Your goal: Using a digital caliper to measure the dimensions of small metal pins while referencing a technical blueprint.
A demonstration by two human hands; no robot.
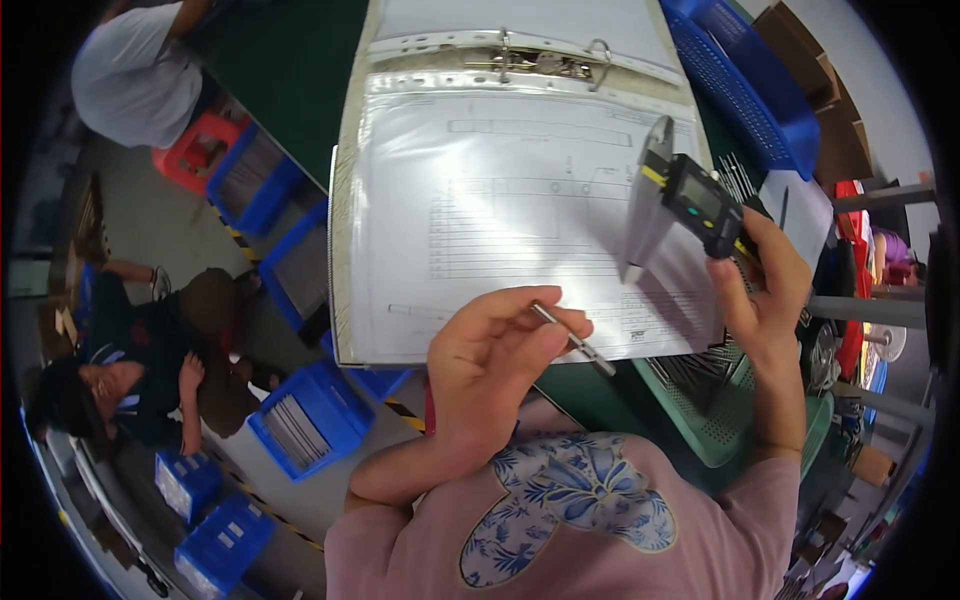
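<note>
Between the thumb and fingers of my left hand (487, 368) is a thin metal pin (574, 339), slanting down to the right over the lower edge of an open ring binder (345, 250). My right hand (768, 283) grips a digital caliper (690, 205) by its black display housing, holding it above the page. The caliper's jaws and the pin are apart. In the binder lies a technical drawing (480, 240) under a glossy clear sleeve. Two metal rings (504, 55) stand at its top.
A green basket (715, 452) with several metal rods sits below my right forearm. A blue perforated tray (745, 85) stands at the far right. Blue bins (312, 420) line the floor at left, near a seated person (150, 370) and another in a white shirt (135, 75).
</note>
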